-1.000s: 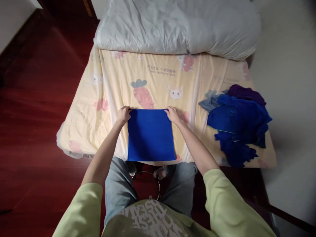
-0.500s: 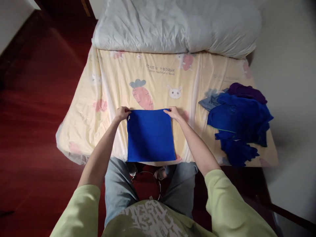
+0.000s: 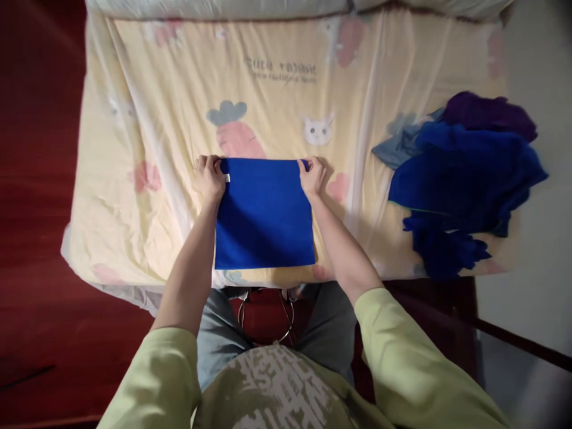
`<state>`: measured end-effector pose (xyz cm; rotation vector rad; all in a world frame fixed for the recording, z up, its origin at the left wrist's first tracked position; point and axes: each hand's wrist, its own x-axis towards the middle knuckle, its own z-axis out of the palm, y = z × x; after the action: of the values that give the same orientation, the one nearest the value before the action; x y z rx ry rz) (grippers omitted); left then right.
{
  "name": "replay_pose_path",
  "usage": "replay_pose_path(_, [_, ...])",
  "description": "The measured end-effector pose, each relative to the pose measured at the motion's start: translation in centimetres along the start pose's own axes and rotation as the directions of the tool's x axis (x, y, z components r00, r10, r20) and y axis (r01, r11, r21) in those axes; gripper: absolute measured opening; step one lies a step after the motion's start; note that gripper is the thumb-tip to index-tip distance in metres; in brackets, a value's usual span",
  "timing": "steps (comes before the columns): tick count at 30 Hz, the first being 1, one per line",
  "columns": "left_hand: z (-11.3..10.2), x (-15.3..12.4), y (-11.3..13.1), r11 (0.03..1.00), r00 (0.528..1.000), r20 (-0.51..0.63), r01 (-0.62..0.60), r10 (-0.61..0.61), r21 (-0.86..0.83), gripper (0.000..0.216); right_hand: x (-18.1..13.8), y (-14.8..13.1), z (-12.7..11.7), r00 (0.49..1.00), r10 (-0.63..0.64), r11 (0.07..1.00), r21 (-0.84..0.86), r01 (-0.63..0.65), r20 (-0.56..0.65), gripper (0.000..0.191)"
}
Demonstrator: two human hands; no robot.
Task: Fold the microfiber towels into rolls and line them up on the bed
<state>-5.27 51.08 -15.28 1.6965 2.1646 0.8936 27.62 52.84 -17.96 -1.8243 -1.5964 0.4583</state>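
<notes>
A square blue cloth [image 3: 266, 217] lies flat on the yellow printed bed sheet [image 3: 170, 119], close to the bed's front edge. My left hand [image 3: 211, 177] pinches its far left corner, just beside a small white tag [image 3: 227, 178]. At the far right corner, my right hand [image 3: 312, 175] is closed on the cloth between thumb and fingers. The far edge runs nearly straight between both hands. Shading from my body falls over part of the cloth.
To the right is a heap of crumpled cloths: blue ones [image 3: 465, 173], a purple one [image 3: 489, 113] and a grey-blue one [image 3: 400, 146]. A rolled white quilt [image 3: 223, 7] lies along the back. The wall [image 3: 540, 250] borders the right side; red floor [image 3: 36, 238] lies left.
The camera view has tilted down and come closer. The blue cloth has shifted slightly away from the bed's front edge, with both hands still on its far corners.
</notes>
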Motion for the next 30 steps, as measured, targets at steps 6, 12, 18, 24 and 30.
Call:
replay_pose_path(6, [-0.7, 0.0, 0.6, 0.995, 0.996, 0.071, -0.042, 0.048, -0.085, 0.038, 0.5, -1.7, -1.4, 0.988, -0.153, 0.987, 0.042, 0.153, 0.002, 0.055])
replay_pose_path(12, [-2.8, -4.1, 2.9, 0.958, 0.919, 0.272, -0.265, 0.285, -0.110, 0.059, -5.8, -6.6, -2.5, 0.922, -0.326, 0.930, -0.105, 0.352, 0.207, 0.057])
replay_pose_path(18, [-1.8, -5.1, 2.2, 0.960, 0.901, 0.332, -0.268, 0.278, -0.076, 0.068, -7.2, -4.6, -0.7, 0.934, -0.222, 0.954, -0.133, 0.267, 0.281, 0.065])
replay_pose_path(24, [-4.6, -10.2, 4.9, 0.951, 0.875, 0.371, -0.294, 0.309, -0.099, 0.070, -10.5, -7.9, -3.3, 0.895, -0.269, 0.931, -0.143, 0.337, 0.355, 0.066])
replay_pose_path(30, [-8.1, -19.4, 3.5, 0.942, 0.768, 0.558, -0.324, 0.313, -0.084, 0.072, -19.4, -8.7, -7.0, 0.763, -0.325, 0.898, -0.070, 0.434, 0.559, 0.070])
